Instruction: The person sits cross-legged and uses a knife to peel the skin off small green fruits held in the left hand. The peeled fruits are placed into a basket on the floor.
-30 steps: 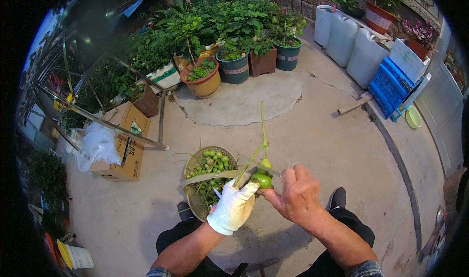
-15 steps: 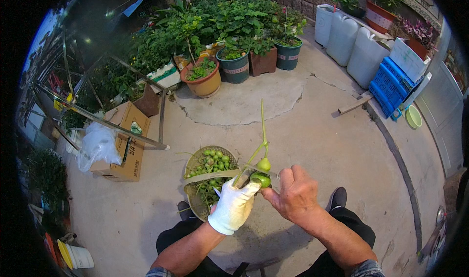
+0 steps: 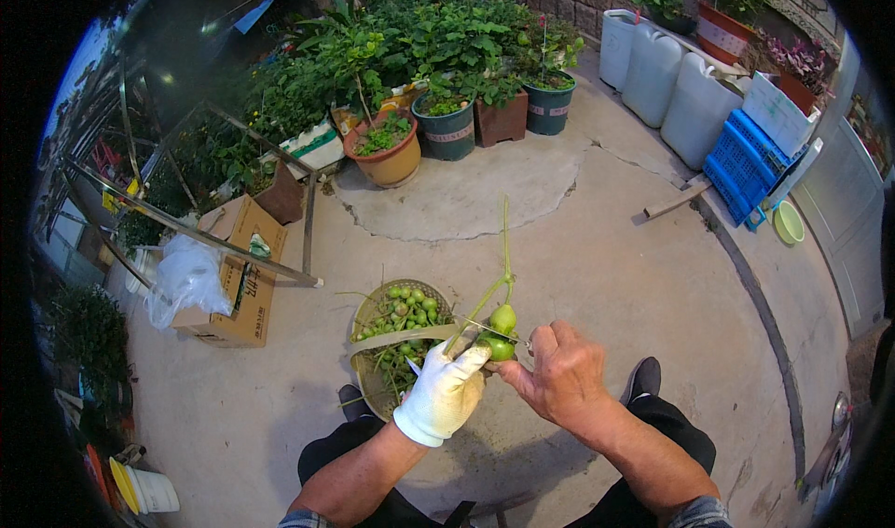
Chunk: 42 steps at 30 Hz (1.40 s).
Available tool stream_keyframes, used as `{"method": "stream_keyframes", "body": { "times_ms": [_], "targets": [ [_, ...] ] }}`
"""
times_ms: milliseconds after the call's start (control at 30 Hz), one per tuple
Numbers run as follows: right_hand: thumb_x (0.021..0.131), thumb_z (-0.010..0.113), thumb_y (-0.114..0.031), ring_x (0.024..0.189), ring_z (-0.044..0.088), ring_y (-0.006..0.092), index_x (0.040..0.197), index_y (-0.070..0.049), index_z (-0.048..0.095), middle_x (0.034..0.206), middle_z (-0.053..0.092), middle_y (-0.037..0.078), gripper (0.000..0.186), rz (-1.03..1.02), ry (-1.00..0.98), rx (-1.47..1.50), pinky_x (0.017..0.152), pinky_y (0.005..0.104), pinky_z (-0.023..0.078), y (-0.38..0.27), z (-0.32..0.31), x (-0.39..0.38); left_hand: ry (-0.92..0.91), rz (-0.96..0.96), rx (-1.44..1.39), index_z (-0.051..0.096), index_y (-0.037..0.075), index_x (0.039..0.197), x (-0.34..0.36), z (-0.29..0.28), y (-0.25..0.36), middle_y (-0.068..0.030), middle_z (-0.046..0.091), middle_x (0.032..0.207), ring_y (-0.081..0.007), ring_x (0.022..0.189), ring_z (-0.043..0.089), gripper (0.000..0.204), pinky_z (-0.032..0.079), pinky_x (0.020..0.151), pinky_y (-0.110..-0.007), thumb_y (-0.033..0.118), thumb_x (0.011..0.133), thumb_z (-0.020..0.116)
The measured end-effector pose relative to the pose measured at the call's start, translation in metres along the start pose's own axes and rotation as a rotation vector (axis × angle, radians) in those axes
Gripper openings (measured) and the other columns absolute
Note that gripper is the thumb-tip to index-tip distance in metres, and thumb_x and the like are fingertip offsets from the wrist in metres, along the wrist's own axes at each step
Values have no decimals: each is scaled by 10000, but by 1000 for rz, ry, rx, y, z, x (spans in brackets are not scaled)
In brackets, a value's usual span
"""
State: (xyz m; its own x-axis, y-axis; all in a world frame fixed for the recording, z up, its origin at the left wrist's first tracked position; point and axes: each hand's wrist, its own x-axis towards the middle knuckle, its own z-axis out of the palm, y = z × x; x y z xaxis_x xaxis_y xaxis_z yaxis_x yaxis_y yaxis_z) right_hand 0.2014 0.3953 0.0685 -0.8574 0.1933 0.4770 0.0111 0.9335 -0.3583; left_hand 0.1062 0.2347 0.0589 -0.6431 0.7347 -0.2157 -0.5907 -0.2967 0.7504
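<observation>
My left hand [image 3: 443,393], in a white glove, is closed round a small green bottle gourd [image 3: 501,345] with a narrow waist. A long forked green stem [image 3: 504,248] rises from the gourd's top. My bare right hand [image 3: 562,371] has its fingers curled round a knife, whose thin blade [image 3: 494,329] lies across the gourd near its waist. The right thumb reaches to the gourd's lower bulb. Beneath and left of the gloved hand stands a handled basket [image 3: 357,360] holding many small green gourds [image 3: 406,306].
Left of the basket are a cardboard box [image 3: 247,295] with a clear plastic bag [image 3: 186,281] and a metal frame [image 3: 308,211]. Potted plants [image 3: 387,160] line the far side. White jugs [image 3: 657,73] and a blue crate [image 3: 741,169] stand at the right.
The knife blade has turned, now showing as a thin edge instead of its flat side. The gourd has shifted slightly down, and both hands keep their grip.
</observation>
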Motion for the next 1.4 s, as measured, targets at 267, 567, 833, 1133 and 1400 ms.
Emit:
{"method": "stream_keyframes", "body": {
  "times_ms": [267,567,833,1133,1400],
  "targets": [
    [749,861,-392,611,602,301,814,-47,551,750,541,133,469,-4,-22,-25,462,413,458,1,3,0,23,74,28,561,-9,1333,5,-2,-7,-79,651,1192,-173,1085,625,376,494,954,-330,59,974,645],
    [713,884,-330,608,602,306,821,-49,550,758,546,129,449,36,-45,48,470,418,471,3,6,-1,17,73,110,604,-29,1317,3,0,-1,-73,669,1223,-159,1111,633,368,489,1000,-312,14,954,650],
    [697,887,-301,591,603,298,790,-62,536,739,542,121,435,8,64,41,455,421,455,1,4,-3,61,-40,17,587,-22,1344,-1,4,4,-76,660,1258,-167,1137,629,393,490,1013,-321,-10,954,639],
    [722,871,-325,592,604,307,778,-63,533,734,542,122,431,7,61,57,455,430,453,2,5,-3,0,90,26,572,-23,1359,3,2,-3,-83,657,1252,-166,1143,623,388,474,1023,-330,12,975,618],
    [712,876,-326,580,579,293,786,-56,525,730,525,119,449,0,34,70,447,420,446,-1,2,-4,-36,-41,76,492,-15,1404,-1,0,3,-116,667,1175,-157,835,661,512,528,650,-267,157,963,688]
  ]
}}
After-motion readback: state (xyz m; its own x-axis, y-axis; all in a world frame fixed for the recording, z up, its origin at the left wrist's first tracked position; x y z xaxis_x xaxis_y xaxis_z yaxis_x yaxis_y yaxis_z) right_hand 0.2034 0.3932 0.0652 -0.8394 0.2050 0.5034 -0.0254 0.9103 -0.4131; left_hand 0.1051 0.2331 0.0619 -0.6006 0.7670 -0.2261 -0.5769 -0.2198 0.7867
